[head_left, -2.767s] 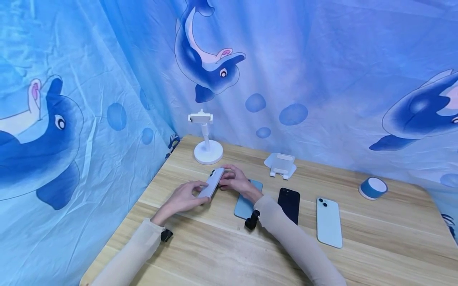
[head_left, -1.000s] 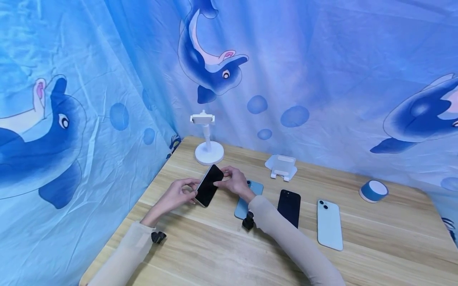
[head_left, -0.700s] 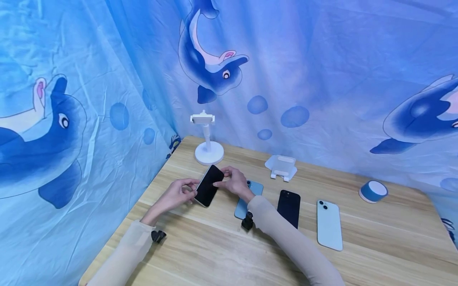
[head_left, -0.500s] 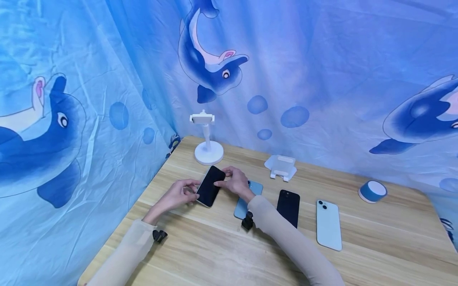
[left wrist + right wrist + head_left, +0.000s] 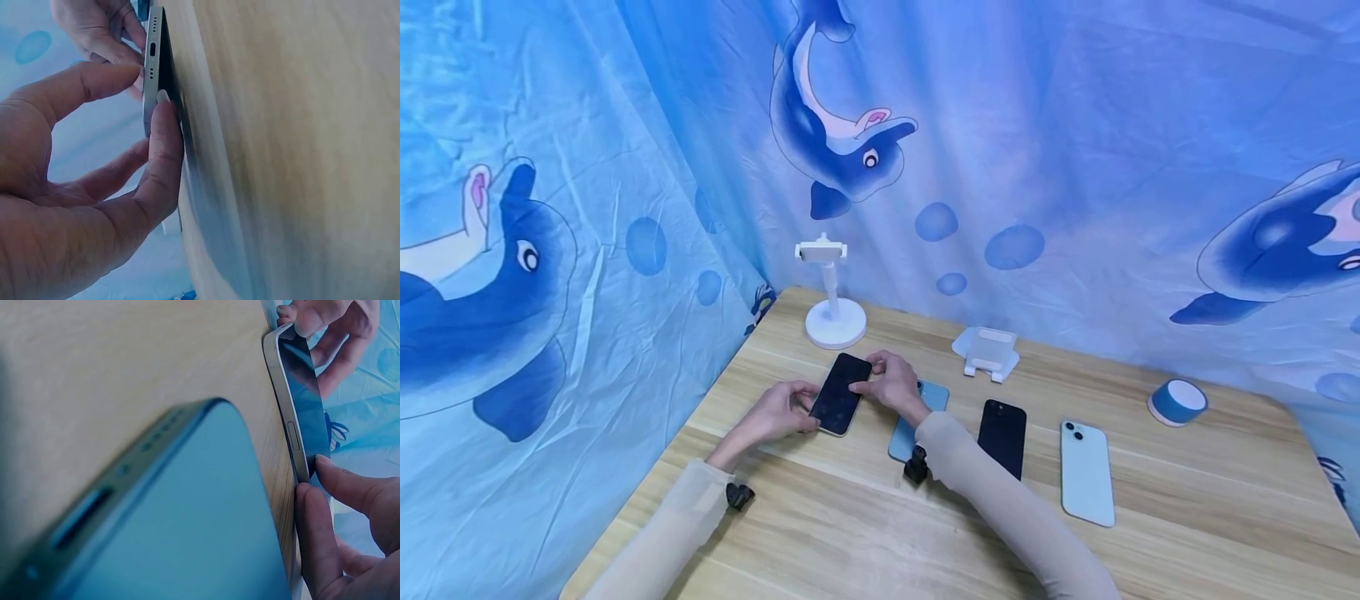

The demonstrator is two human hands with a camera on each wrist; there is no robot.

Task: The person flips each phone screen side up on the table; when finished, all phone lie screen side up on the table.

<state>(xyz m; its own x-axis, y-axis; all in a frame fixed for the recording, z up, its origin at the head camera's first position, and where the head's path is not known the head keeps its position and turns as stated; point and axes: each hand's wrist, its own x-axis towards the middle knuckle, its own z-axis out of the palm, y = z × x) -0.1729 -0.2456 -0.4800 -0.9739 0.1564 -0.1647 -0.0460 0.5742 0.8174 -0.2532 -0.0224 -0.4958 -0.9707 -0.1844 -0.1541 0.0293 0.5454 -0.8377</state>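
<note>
A smartphone (image 5: 841, 395) lies dark screen up, low over or on the wooden table, tilted to the right at its far end. My left hand (image 5: 781, 412) pinches its near left corner between thumb and fingers. In the left wrist view, the bottom edge of the smartphone (image 5: 152, 59) shows its charging port. My right hand (image 5: 891, 382) holds its far right edge, thumb over the screen. From the right wrist, the side frame of the smartphone (image 5: 289, 412) appears close to the tabletop. Under my right wrist lies a blue phone (image 5: 904, 439), partly hidden.
A round-based white phone stand (image 5: 835, 323) stands behind the hands. To its right is a low white folding stand (image 5: 990, 352). A black phone (image 5: 1002, 433) and a pale mint phone (image 5: 1087, 473) lie face down. A blue-and-white cylinder (image 5: 1178, 403) sits far right.
The smartphone has been turned over: its pale back showed at first, now its dark screen does. Since then both hands have brought it slightly nearer and lower.
</note>
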